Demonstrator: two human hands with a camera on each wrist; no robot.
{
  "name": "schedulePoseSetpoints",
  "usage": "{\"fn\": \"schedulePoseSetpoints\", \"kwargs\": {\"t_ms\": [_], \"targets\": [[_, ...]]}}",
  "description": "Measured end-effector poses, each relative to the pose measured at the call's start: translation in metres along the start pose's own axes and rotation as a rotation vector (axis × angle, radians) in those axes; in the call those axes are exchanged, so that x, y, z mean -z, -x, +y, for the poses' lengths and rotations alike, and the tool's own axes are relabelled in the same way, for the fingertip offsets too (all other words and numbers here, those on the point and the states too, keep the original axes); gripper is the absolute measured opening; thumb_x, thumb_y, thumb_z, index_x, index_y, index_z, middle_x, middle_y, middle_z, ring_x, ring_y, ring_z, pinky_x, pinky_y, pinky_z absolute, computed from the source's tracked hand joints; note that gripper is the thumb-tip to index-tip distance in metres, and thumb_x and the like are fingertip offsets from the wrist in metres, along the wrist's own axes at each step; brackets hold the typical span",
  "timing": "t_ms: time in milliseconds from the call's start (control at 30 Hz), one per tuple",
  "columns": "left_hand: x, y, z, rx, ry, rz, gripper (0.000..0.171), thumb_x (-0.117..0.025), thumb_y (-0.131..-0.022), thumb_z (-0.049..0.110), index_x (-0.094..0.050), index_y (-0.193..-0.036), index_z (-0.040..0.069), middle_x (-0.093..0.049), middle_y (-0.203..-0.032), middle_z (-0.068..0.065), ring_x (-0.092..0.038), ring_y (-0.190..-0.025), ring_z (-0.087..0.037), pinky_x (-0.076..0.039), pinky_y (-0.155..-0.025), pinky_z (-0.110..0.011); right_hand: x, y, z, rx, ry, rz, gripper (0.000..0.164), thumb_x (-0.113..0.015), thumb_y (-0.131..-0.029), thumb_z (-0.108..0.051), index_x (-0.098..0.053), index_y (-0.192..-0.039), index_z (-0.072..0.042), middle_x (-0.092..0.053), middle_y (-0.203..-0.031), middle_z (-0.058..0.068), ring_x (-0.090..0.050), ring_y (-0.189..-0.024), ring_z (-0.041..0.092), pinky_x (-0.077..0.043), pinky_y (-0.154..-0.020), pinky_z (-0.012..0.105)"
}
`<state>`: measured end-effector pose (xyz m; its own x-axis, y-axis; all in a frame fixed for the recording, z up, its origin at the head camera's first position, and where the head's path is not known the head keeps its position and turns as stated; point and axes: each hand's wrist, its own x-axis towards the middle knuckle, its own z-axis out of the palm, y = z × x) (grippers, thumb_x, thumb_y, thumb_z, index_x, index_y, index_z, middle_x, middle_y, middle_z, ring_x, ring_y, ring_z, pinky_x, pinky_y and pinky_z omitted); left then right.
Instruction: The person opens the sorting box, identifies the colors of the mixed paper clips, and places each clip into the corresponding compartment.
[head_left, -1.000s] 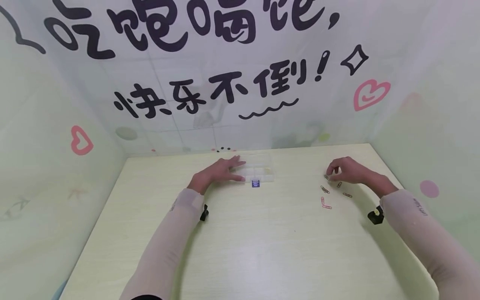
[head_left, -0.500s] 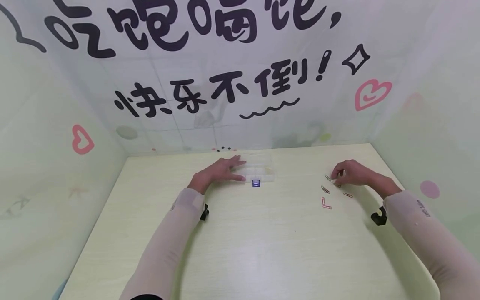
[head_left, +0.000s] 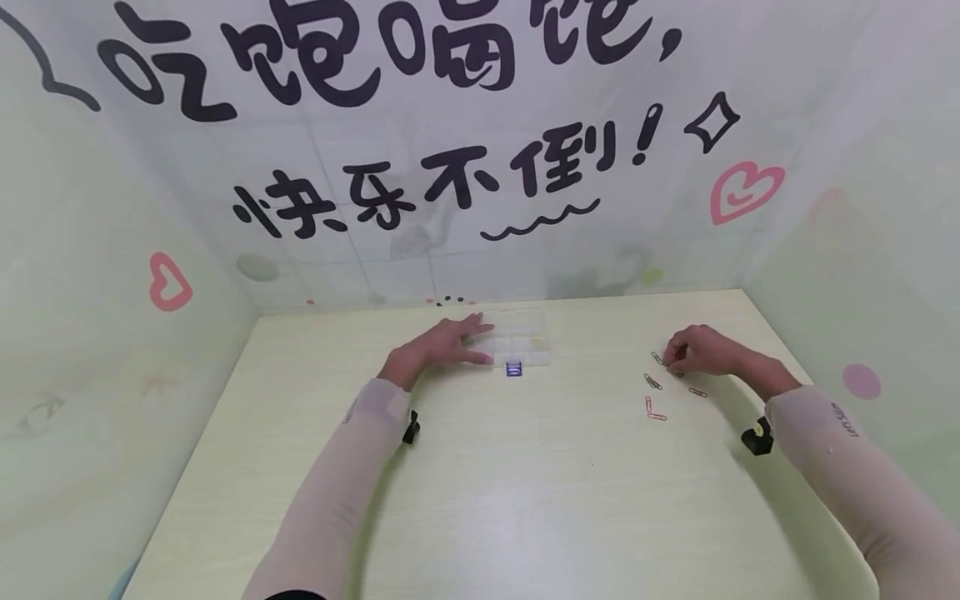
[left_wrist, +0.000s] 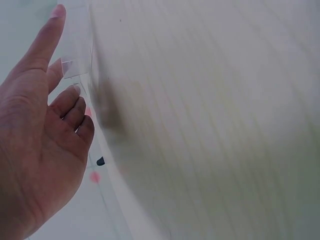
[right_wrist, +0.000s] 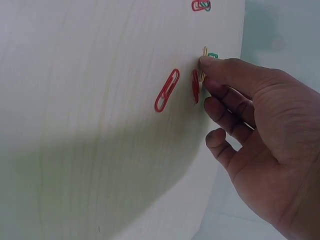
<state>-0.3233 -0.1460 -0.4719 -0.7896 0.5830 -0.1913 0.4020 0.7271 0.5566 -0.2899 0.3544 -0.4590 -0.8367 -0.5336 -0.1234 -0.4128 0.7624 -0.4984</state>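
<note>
My left hand (head_left: 444,342) grips the left end of a clear compartment box (head_left: 534,359), thumb at the front edge and fingers toward the back. In the left wrist view a corner of the box (left_wrist: 76,45) shows beside the straight thumb. My right hand (head_left: 705,350) is low over scattered paper clips at the right. Its thumb and index finger pinch a yellow paper clip (right_wrist: 204,50), seen in the right wrist view. Close to the fingertips are a dark red paper clip (right_wrist: 195,87) and a green paper clip (right_wrist: 213,55); a red paper clip (right_wrist: 167,91) lies nearby.
A blue latch (head_left: 513,368) marks the box's front. Pink paper clips (head_left: 656,417) and a mixed pair of clips (head_left: 653,382) lie on the pale wooden table (head_left: 480,483). A printed curtain wall (head_left: 420,275) stands behind the table.
My right hand has shifted slightly right and toward me, away from the clip it was at, and its fingertips have come together. The left hand stays on the box.
</note>
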Motion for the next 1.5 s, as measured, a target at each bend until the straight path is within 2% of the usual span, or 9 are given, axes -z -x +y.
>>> {"fn": "schedulePoseSetpoints", "kwargs": {"t_ms": [233,500,767,1067,1333,1500], "targets": [[0.000,0.001,0.001,0.004,0.005,-0.002,0.083,-0.078,-0.094,0.050,-0.043,-0.164,0.021,-0.018,-0.177,-0.010,-0.014,-0.163,-0.032,-0.016,-0.132,-0.052,-0.001,0.001,0.001,-0.034,-0.015,-0.015,0.007,-0.081,-0.088,-0.001,-0.076,-0.088,-0.005,-0.070,-0.084,-0.003,-0.059,-0.080,0.012,-0.050,-0.073,0.024],[0.001,-0.001,0.002,-0.003,-0.008,-0.008,0.084,-0.077,-0.094,0.051,-0.042,-0.164,0.021,-0.018,-0.176,-0.010,-0.015,-0.163,-0.032,-0.015,-0.132,-0.051,-0.001,0.002,-0.003,-0.020,-0.001,0.009,0.009,-0.079,-0.088,0.000,-0.075,-0.086,-0.008,-0.070,-0.083,-0.004,-0.059,-0.079,0.013,-0.050,-0.073,0.025],[0.000,-0.003,0.002,-0.003,-0.022,-0.008,0.083,-0.077,-0.094,0.052,-0.042,-0.164,0.021,-0.019,-0.176,-0.011,-0.015,-0.163,-0.033,-0.017,-0.132,-0.051,0.000,0.001,-0.013,0.008,-0.024,0.072,0.013,-0.076,-0.091,0.002,-0.072,-0.083,-0.008,-0.066,-0.076,-0.003,-0.058,-0.069,0.010,-0.048,-0.063,0.023],[-0.002,0.000,0.003,0.022,-0.005,-0.016,0.083,-0.077,-0.095,0.050,-0.042,-0.164,0.021,-0.018,-0.177,-0.010,-0.014,-0.163,-0.032,-0.015,-0.132,-0.051,0.002,-0.010,-0.028,0.030,0.006,0.112,0.014,-0.076,-0.091,0.003,-0.073,-0.085,-0.009,-0.065,-0.076,-0.005,-0.056,-0.075,0.013,-0.047,-0.068,0.025],[0.000,0.001,0.005,0.013,-0.024,-0.010,0.082,-0.077,-0.096,0.049,-0.041,-0.164,0.020,-0.018,-0.176,-0.011,-0.015,-0.163,-0.033,-0.016,-0.132,-0.051,0.006,-0.026,-0.047,0.064,0.024,0.136,0.013,-0.076,-0.093,0.001,-0.073,-0.086,-0.010,-0.067,-0.078,-0.005,-0.058,-0.078,0.015,-0.048,-0.069,0.027],[0.000,-0.001,0.003,0.005,-0.026,-0.011,0.082,-0.077,-0.095,0.049,-0.042,-0.164,0.019,-0.018,-0.176,-0.011,-0.014,-0.163,-0.033,-0.016,-0.132,-0.051,0.005,-0.037,-0.059,0.078,-0.003,0.149,0.009,-0.077,-0.094,-0.001,-0.075,-0.089,-0.009,-0.070,-0.083,-0.002,-0.060,-0.081,0.016,-0.050,-0.073,0.029]]}}
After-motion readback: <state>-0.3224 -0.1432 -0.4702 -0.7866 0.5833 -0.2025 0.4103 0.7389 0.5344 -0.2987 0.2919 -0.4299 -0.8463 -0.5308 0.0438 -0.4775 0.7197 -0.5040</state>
